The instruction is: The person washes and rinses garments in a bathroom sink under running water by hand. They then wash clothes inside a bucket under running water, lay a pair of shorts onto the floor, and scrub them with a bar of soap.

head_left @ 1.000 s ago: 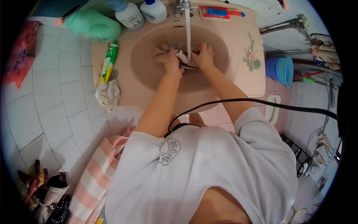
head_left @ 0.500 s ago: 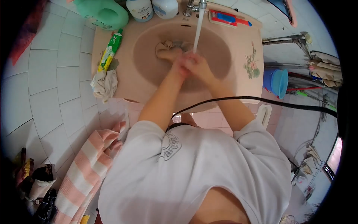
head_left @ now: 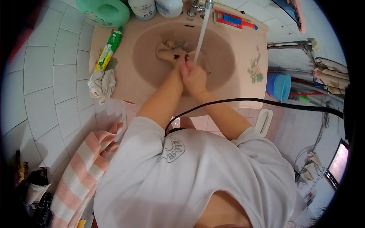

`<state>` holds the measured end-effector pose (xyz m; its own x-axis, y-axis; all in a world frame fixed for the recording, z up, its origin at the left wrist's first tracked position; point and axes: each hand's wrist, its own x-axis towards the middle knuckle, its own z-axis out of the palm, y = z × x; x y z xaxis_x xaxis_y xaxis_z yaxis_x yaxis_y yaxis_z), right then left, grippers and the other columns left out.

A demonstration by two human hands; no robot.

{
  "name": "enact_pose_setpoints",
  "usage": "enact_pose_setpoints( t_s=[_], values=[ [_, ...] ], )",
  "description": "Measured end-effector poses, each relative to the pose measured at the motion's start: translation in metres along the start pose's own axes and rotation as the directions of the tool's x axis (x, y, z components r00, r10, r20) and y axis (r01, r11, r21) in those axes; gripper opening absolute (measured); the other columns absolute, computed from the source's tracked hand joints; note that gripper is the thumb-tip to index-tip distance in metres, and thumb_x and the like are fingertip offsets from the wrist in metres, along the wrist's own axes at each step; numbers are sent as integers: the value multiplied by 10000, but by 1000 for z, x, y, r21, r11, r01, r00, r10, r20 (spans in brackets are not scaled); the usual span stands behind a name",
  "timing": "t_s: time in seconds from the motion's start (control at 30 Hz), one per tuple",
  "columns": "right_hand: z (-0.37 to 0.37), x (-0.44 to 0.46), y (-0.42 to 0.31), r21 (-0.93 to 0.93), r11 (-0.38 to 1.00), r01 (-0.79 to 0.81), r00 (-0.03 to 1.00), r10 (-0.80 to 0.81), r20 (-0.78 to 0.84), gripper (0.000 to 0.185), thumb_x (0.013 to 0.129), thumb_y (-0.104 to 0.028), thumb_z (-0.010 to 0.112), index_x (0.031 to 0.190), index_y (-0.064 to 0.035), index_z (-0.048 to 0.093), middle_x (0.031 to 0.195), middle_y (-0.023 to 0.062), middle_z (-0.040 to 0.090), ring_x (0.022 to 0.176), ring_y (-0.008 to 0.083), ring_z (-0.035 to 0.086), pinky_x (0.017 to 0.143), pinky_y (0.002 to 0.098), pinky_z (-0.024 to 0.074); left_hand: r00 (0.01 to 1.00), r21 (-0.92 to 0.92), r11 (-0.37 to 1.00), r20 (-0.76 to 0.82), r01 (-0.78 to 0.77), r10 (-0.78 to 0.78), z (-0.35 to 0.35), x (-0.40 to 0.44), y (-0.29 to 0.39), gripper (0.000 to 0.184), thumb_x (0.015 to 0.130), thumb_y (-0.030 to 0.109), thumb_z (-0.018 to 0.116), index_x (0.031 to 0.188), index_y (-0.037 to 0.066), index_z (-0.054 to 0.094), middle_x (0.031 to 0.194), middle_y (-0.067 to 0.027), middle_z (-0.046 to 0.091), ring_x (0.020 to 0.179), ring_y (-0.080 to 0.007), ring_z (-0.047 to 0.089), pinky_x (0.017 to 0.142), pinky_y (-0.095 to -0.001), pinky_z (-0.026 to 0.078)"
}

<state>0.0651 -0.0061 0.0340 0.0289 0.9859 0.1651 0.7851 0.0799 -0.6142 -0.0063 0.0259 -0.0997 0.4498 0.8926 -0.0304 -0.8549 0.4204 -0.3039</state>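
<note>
A wet beige cloth [head_left: 165, 53] lies bunched in the pink washbasin [head_left: 146, 72], spreading to both sides of my hands. Dark reddish-brown patches show by my fingertips; I cannot tell what they are. My left hand [head_left: 181, 64] is closed on the cloth, its fingers partly hidden. Against it presses my right hand [head_left: 195, 78], its fingers curled in and also closed on the cloth. Water [head_left: 202, 36] streams from the tap [head_left: 208, 4] just beyond my right hand.
On the basin's left ledge lie a green-and-yellow tube [head_left: 109, 49] and a crumpled whitish cloth [head_left: 102, 85]. Bottles, including a green jug [head_left: 104, 12], stand behind. A red-and-blue brush [head_left: 234, 21] rests at back right. A black cable [head_left: 243, 99] crosses above my right forearm.
My right hand has come down toward me and left, now lower against my left hand. More cloth and the dark patches show. The view has shifted slightly.
</note>
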Motion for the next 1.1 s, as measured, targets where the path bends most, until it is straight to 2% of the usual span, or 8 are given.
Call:
enact_pose_setpoints(
  t_s=[0.13,0.27,0.33,0.43,0.73,0.9,1.03,1.1],
  values=[
    [-9,50,22,69,964,-258,964,251,90,292,829,-323,490,850,-63,619,768,188,602,740,378,574,645,442,447,650,359,933,-708,-5,276,120,6,-59,185,887,219,475,946,53,531,887,-75,579,780,-215,579,718,-306,484],
    [-12,10,-8,56,973,-223,967,213,143,282,821,-314,499,801,-58,616,787,175,605,761,374,571,649,448,444,671,289,952,-687,-99,278,89,6,-43,215,897,245,439,951,59,532,912,-81,579,831,-228,574,739,-337,482],
    [-14,0,-17,127,978,-165,979,147,145,282,818,-313,503,809,-55,617,798,181,605,765,375,571,651,449,446,904,633,773,-356,46,238,81,-9,-25,282,907,294,383,950,62,537,943,-89,578,881,-240,561,775,-373,467],
    [-9,24,-5,9,985,-174,982,173,75,306,811,-326,509,853,-40,609,795,194,603,770,381,570,652,446,450,684,534,844,-630,38,368,74,22,-36,413,902,383,334,1064,49,516,1031,-102,566,957,-246,541,838,-393,438],
    [-48,29,29,-11,988,-153,747,123,653,409,747,-436,591,926,-69,623,1041,209,562,922,366,544,785,425,418,782,533,831,-581,157,225,114,7,-11,512,885,484,360,1153,57,454,1175,-120,499,1060,-290,481,918,-445,375],
    [-55,17,4,230,841,490,858,-512,41,327,677,-340,685,832,-58,626,792,150,583,723,314,543,716,381,438,763,490,854,-616,175,196,78,20,-6,371,876,362,483,1071,47,495,1022,-115,563,931,-280,542,848,-410,430],
    [-39,-3,-20,436,823,366,899,-433,63,264,683,-262,679,798,-33,616,733,135,591,702,307,552,695,392,446,942,574,757,-292,312,-167,65,11,-9,268,877,368,473,838,109,530,757,-42,562,692,-175,554,619,-347,468],
    [-14,10,-1,252,966,-61,997,48,56,267,688,-201,678,857,-6,610,758,137,607,730,263,583,729,388,449,968,296,930,-185,217,-167,27,11,-14,275,871,404,470,804,141,513,736,-22,549,661,-158,538,569,-365,454]
  ],
)
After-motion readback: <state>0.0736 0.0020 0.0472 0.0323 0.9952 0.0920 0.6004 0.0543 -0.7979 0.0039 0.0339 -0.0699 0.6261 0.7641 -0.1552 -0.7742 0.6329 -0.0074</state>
